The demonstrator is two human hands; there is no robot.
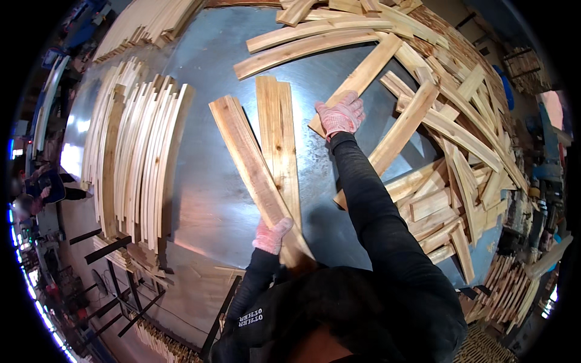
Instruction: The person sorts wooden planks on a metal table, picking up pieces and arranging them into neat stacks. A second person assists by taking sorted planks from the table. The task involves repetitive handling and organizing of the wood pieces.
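Both hands wear pinkish-white knit gloves below dark sleeves. My left hand [272,236] is closed around the near part of a long wooden board [247,154], its thumb on the top face. That board slants over two paler boards [279,130] lying side by side on the metal tabletop. Farther out, my right hand [340,115] is closed over the near end of another wooden board [367,69], which points away to the right toward a loose heap. The undersides of my fingers are hidden on both hands.
A jumbled heap of boards [460,142] covers the right side of the metal table [206,175]. Boards standing in a neat row [136,151] line the left, with another stack [145,24] behind. Two curved-looking boards [308,51] lie at the far middle. More wood [502,290] is piled at lower right.
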